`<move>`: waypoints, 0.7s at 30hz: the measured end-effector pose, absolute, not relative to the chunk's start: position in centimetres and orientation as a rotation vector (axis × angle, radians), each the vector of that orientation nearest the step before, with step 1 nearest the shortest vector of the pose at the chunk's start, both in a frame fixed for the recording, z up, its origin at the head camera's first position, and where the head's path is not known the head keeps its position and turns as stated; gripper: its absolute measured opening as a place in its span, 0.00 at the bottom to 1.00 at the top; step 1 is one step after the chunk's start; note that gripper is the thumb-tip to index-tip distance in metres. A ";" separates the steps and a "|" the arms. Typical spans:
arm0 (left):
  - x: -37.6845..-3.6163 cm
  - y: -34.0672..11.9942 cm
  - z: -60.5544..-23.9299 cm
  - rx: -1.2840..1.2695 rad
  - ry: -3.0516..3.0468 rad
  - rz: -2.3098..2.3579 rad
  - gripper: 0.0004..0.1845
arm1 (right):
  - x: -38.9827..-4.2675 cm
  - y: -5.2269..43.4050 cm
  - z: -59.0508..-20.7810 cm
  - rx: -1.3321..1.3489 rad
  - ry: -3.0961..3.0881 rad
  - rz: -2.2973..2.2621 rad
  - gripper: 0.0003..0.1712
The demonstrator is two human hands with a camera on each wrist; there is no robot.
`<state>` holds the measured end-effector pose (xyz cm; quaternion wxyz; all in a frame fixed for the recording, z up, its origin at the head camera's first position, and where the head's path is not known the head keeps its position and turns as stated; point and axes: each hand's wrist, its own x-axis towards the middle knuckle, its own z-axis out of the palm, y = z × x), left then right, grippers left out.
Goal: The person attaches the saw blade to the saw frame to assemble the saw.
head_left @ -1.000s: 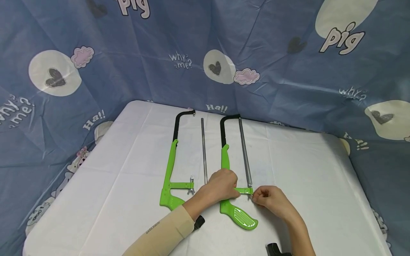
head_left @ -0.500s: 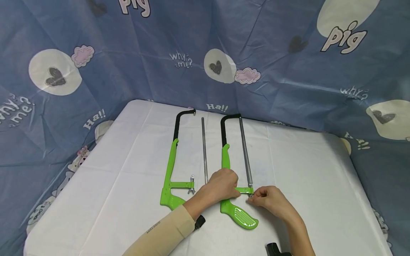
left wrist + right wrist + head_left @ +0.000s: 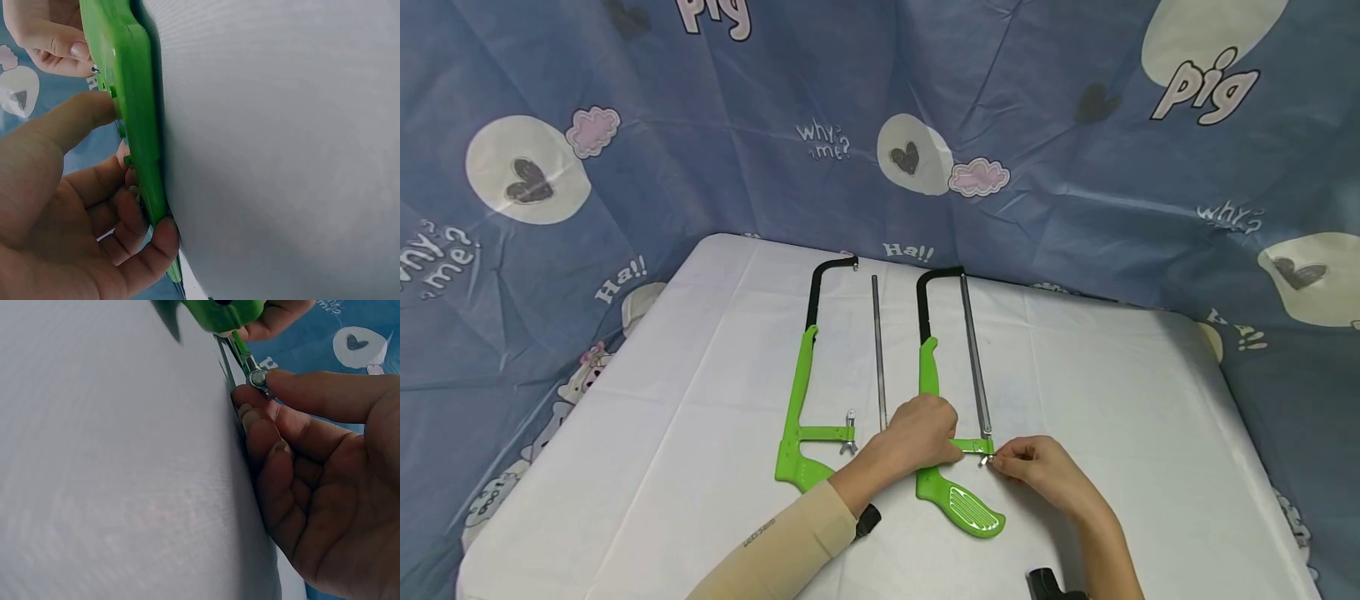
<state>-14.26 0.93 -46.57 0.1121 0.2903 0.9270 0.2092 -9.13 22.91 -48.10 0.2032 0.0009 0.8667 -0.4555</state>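
Observation:
A green hacksaw with a black bow lies on the white table, its blade fitted along the right side. My left hand grips the green frame just above the handle, the fingers curled round the frame in the left wrist view. At the blade's near end, my right hand pinches the small metal wing nut between thumb and fingers. The lower side of my right hand rests on the cloth.
A second green hacksaw without a blade lies to the left, and a loose blade lies between the two saws. The white-covered table is ringed by a blue printed cloth at the back and sides.
My right hand's fingers have shifted slightly left and back again at the wing nut. The left hand and both saws have stayed in place.

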 end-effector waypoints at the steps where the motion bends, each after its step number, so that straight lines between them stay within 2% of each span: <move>1: -14.3 0.9 -46.6 0.856 2.722 0.613 0.22 | -9.1 22.9 -48.1 0.003 2.411 -1.282 0.12; 14: -14.2 0.9 -46.7 0.874 2.732 0.617 0.23 | -9.1 22.8 -48.2 0.030 2.397 -1.342 0.05; 21: -14.3 0.9 -46.7 0.864 2.736 0.601 0.22 | -9.0 22.6 -48.3 -0.029 2.430 -1.309 0.06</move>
